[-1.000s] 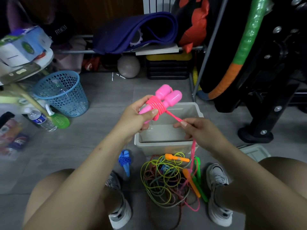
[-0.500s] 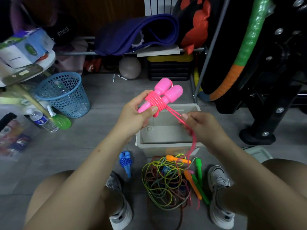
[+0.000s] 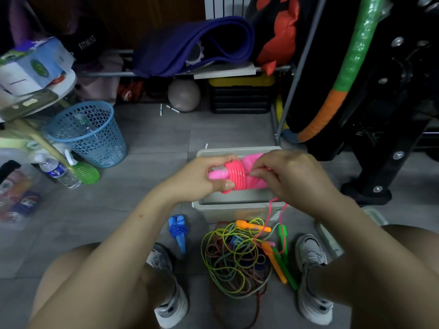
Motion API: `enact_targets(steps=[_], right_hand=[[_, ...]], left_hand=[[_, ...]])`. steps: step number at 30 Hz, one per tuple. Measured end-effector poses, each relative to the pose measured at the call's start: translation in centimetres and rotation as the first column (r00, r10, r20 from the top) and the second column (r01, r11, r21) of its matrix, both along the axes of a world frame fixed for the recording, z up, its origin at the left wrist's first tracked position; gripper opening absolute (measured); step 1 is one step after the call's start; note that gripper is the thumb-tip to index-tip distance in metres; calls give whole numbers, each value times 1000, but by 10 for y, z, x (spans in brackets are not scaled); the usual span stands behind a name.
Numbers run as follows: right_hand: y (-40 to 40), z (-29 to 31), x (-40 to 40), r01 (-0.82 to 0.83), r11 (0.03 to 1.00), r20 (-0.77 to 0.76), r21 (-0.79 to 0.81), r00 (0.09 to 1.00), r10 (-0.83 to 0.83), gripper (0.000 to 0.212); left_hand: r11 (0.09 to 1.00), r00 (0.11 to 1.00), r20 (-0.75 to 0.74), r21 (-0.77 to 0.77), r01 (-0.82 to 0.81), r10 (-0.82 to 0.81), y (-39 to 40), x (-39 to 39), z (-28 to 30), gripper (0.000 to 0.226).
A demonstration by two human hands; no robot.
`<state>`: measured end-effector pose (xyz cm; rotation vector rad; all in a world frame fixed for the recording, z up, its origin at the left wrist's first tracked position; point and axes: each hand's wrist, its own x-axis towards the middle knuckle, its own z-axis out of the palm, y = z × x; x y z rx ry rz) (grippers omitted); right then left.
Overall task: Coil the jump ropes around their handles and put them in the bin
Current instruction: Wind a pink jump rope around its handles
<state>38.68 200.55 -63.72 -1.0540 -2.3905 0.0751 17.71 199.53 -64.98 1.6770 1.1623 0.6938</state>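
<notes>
Since a second ago the left hand, gripping the pink handles, has dropped over the bin while the right hand pinches the nearly wound pink rope against the coil.

left hand grips pink handles; right hand pinches cord, wrists close together.

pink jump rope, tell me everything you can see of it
The pink rope looks like glossy plastic: two pale pink handles side by side, lying roughly level, bound by a tight coil of darker cord. The left hand grips one end, the right hand pinches the other, above the bin. A loose tail hangs to the floor.
</notes>
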Motion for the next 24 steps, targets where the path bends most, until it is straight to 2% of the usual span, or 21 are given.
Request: enact_targets(steps=[3,6,8,9,10,11,13,14,15,17,20,24], right_hand=[[2,-6,-1,17,996,-43,-87,999,-21,27],[4,-5,1,34,981,-88,-189,995,-51,33],[5,-4,2,-48,963,-108,-266,994,20,35],[5,-3,3,-126,927,-157,-354,985,74,34],[5,-3,4,-222,855,-238,-468,964,121,33],[5,-3,5,-329,743,-346,-582,928,140,31],[5,-4,8,-512,474,-545,-717,835,78,31],[5,-5,9,-554,398,-589,-732,807,41,33],[5,-6,9,-577,367,-612,-730,790,25,35],[5,-7,9,-587,356,-625,-727,781,10,37],[1,-5,11,-553,424,-612,-717,791,-1,39],[-10,-1,17,-542,511,-645,-667,764,-31,60]], left_hand=[[984,985,-74,-94,148,-156,-2,-1,1,49],[939,962,-59,-238,247,-268,-2,-7,5,54],[890,933,-4,-304,341,-359,-4,-10,7,57],[867,920,17,-330,374,-391,-6,-10,9,58],[848,911,39,-352,398,-411,-8,-10,10,58],[830,901,70,-363,422,-428,-10,-10,10,59],[805,883,147,-365,467,-446,-10,-11,10,59],[800,879,176,-365,477,-444,-10,-11,10,59],[797,876,195,-364,482,-440,-9,-12,9,59],[794,870,222,-356,493,-440,-10,-13,8,59],[803,871,251,-342,487,-422,-13,-15,5,59],[878,916,314,-325,352,-251,-13,-18,6,61]])
